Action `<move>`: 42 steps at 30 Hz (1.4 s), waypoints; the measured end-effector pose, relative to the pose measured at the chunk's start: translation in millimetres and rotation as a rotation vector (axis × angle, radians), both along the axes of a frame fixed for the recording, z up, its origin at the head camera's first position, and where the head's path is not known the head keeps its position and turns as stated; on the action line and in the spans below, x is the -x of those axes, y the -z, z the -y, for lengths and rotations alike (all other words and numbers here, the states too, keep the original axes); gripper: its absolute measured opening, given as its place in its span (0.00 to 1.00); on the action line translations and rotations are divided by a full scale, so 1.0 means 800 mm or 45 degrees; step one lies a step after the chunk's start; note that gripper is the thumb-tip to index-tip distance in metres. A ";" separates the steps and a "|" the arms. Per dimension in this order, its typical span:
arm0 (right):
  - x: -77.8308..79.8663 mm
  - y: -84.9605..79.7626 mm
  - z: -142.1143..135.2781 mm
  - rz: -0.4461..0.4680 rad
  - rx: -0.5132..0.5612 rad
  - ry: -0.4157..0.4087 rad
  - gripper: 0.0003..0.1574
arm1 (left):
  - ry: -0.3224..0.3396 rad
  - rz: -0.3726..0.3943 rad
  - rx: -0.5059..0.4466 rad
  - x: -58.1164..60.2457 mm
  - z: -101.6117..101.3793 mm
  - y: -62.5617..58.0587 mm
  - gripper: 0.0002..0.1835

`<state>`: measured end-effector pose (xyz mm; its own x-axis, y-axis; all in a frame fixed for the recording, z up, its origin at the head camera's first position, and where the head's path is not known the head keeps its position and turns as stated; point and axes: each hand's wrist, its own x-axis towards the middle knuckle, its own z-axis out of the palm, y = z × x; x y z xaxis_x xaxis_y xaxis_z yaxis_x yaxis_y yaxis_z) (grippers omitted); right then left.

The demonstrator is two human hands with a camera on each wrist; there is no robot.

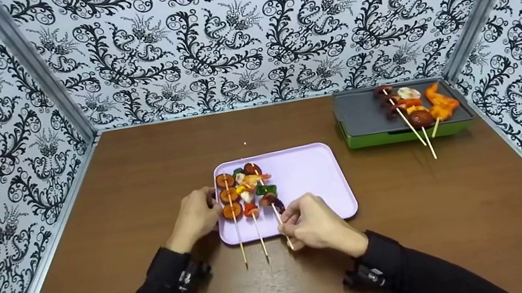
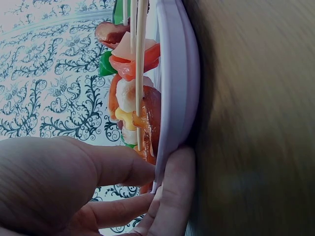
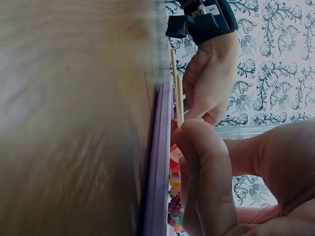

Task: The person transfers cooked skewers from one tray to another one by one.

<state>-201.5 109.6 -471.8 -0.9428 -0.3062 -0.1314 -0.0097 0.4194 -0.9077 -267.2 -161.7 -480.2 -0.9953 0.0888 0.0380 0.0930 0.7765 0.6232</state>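
Observation:
A pale purple tray (image 1: 310,175) lies on the wooden table with three skewers side by side on its left half. My left hand (image 1: 195,214) pinches the tray's left rim between thumb and fingers, as the left wrist view shows. With its thumb and fingertips, my right hand (image 1: 314,220) pinches the stick of the rightmost skewer (image 1: 267,189), which carries green pepper and a dark octopus-like piece. The leftmost skewer (image 1: 229,195) bears three round orange-brown slices. Between them lies a mixed skewer (image 1: 247,197) with red, white and yellow pieces. The sticks overhang the tray's near rim.
At the back right stands a green grill (image 1: 362,141) with a grey top. On it lie a dark octopus skewer (image 1: 388,105), a mixed skewer (image 1: 419,117) and an orange one (image 1: 440,104), sticks jutting over its front edge. Patterned walls (image 1: 242,37) enclose the table.

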 end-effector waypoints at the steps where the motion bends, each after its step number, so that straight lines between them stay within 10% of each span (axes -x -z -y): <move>1: 0.000 0.001 0.001 0.016 0.022 0.000 0.07 | 0.000 0.000 0.002 0.000 0.000 0.000 0.23; 16: 0.000 0.007 0.009 0.095 0.088 -0.047 0.09 | -0.016 0.029 0.025 -0.003 0.001 -0.004 0.24; 42: 0.014 -0.016 -0.016 -0.208 -0.158 -0.070 0.10 | -0.011 0.027 0.007 -0.002 0.000 -0.003 0.24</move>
